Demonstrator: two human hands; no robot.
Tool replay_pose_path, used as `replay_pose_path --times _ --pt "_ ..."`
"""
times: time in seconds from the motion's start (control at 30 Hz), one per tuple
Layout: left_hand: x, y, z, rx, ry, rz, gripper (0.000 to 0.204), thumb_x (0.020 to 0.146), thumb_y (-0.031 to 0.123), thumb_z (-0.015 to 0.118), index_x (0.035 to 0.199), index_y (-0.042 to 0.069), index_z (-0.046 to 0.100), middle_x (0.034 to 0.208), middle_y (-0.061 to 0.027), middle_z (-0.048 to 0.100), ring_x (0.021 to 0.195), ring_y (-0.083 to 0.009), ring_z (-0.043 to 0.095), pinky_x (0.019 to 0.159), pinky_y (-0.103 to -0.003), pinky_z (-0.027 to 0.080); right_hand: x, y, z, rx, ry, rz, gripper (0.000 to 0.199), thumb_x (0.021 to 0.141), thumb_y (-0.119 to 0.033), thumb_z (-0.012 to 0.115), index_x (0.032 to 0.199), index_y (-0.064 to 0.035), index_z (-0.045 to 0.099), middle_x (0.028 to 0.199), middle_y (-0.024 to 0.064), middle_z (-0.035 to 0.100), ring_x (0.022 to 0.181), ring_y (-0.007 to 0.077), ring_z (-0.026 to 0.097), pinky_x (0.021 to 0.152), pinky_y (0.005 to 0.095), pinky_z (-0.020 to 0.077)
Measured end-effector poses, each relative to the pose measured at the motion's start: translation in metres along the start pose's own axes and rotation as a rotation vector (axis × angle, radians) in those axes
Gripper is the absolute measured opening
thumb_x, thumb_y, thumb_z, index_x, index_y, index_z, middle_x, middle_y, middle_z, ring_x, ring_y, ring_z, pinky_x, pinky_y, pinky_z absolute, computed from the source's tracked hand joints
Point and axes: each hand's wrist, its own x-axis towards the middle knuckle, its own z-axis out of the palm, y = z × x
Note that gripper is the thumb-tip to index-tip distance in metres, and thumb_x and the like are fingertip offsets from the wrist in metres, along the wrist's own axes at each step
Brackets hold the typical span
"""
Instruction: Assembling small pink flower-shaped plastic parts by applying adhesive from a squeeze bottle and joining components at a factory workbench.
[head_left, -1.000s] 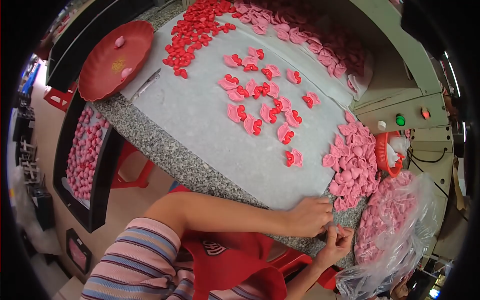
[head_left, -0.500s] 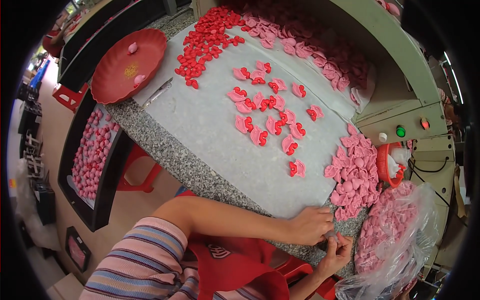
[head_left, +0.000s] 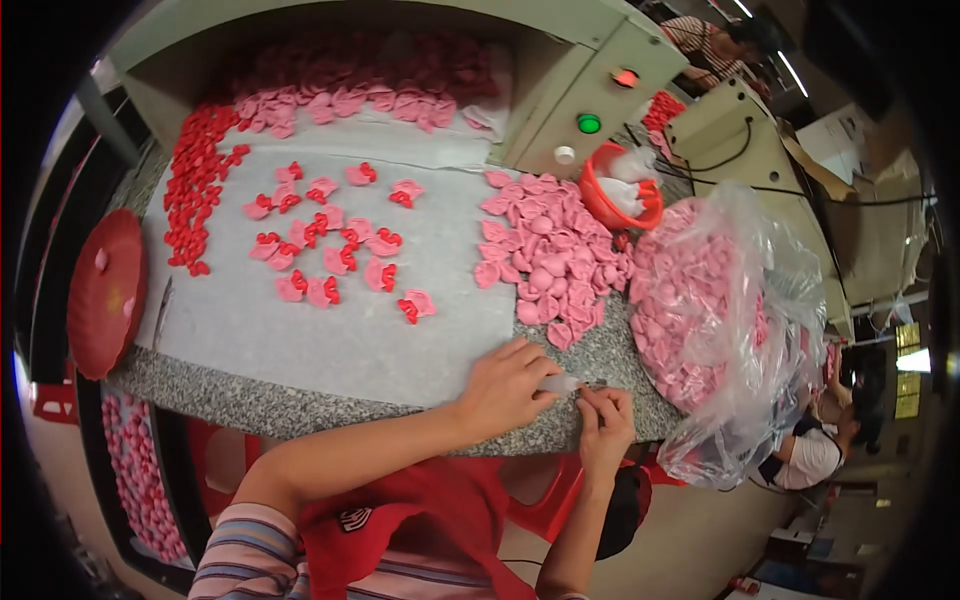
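Observation:
Near the front edge of the granite tabletop, my left hand [head_left: 507,391] is closed around a small translucent tube or bottle [head_left: 559,383]. My right hand [head_left: 606,414] pinches at the tube's far end, where a small dark tip shows; I cannot make out exactly what those fingers grip. Just beyond both hands lies a heap of pink moulded pieces [head_left: 545,262], some flat and some rounded. On the white sheet [head_left: 400,350], several pink pieces joined to red bow-like parts [head_left: 325,291] lie scattered.
Small red pieces [head_left: 195,190] are heaped at the sheet's far left, near a red fluted dish [head_left: 105,300]. Pink pieces fill a machine opening [head_left: 350,100] behind. A red basket [head_left: 620,190] and a clear bag of pink pieces [head_left: 690,300] stand right. Other people are at the right.
The view has swung to the right, so the scene sits further left and the bag shows more fully. Between my hands the translucent tube is now plainer to see.

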Motion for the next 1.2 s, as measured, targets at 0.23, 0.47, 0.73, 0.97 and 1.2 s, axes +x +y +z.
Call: replay_pose_path --times 0.23,0.47,0.73,0.97,1.2 --pt "0.001 0.004 -0.003 0.031 -0.037 0.034 0.027 0.063 0.016 0.074 0.085 0.008 0.061 0.08 -0.0053 0.055 0.078 -0.0246 0.053 0.067 -0.034 0.046 0.013 0.012 0.0 0.022 0.172 0.108 0.023 0.068 -0.002 0.072 0.061 0.0018 0.05 0.065 0.0053 0.049 0.059 0.0136 0.049 0.052 0.025 0.0379" --pt "0.006 0.019 -0.009 -0.059 -0.035 -0.052 0.042 0.064 0.022 0.076 0.1 0.006 0.06 0.096 -0.011 0.06 0.092 -0.0281 0.057 0.078 -0.036 0.047 0.017 0.014 -0.005 0.328 0.244 0.372 0.022 0.072 -0.004 0.071 0.066 0.0009 0.05 0.07 0.0037 0.052 0.058 0.0107 0.048 0.053 0.0242 0.0398" --pt "0.005 0.013 -0.014 -0.108 -0.273 -0.119 0.04 0.067 0.008 0.071 0.104 0.0 0.057 0.095 -0.0151 0.06 0.086 -0.0319 0.059 0.073 -0.036 0.049 0.015 -0.058 -0.022 0.731 0.052 0.275 0.025 0.074 0.007 0.063 0.099 0.005 0.062 0.094 0.0071 0.057 0.086 0.0129 0.055 0.075 0.0227 0.0442" --pt "-0.001 0.04 -0.042 0.061 -0.216 0.094 0.035 0.068 0.006 0.066 0.102 0.001 0.058 0.084 -0.012 0.058 0.072 -0.0293 0.058 0.061 -0.037 0.048 0.014 -0.078 -0.028 0.741 -0.048 0.345 0.035 0.069 0.01 0.065 0.104 0.0049 0.06 0.097 0.0058 0.053 0.09 0.0118 0.053 0.076 0.0222 0.0445" --pt "-0.007 0.056 -0.053 0.033 -0.234 0.079 0.033 0.065 0.007 0.069 0.095 -0.001 0.058 0.081 -0.013 0.057 0.071 -0.0311 0.058 0.059 -0.037 0.048 0.009 -0.086 -0.031 0.867 0.064 0.301 0.026 0.069 0.008 0.068 0.093 0.0046 0.06 0.091 0.0075 0.056 0.084 0.0127 0.056 0.07 0.0227 0.0469"
